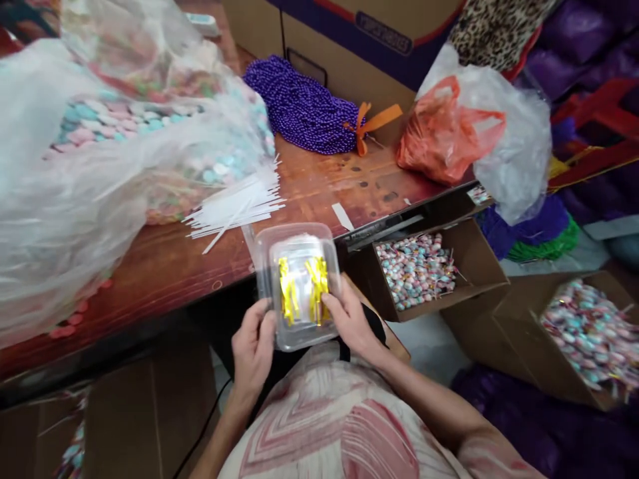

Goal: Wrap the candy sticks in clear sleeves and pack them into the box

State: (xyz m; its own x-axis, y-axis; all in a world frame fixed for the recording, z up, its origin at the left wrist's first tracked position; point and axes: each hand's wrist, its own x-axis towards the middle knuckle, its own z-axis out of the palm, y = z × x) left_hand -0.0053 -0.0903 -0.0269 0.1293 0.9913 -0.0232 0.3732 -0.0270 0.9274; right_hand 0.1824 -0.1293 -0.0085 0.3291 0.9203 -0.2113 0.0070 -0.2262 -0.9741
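A clear plastic container is held level in front of my body, over the near edge of the table. Inside lie gold twist ties in two bunches, with something white between them that I cannot make out. My left hand grips the container's lower left side, thumb on top. On the opposite side, my right hand is closed round the rim, its fingertips by the right bunch of ties. Just beyond the container, a fanned pile of white paper sticks lies on the wooden table.
Large clear bags of pastel candies cover the table's left. Purple bead strands and an orange plastic bag sit farther back. Cardboard boxes of wrapped candies stand at the right, below table height.
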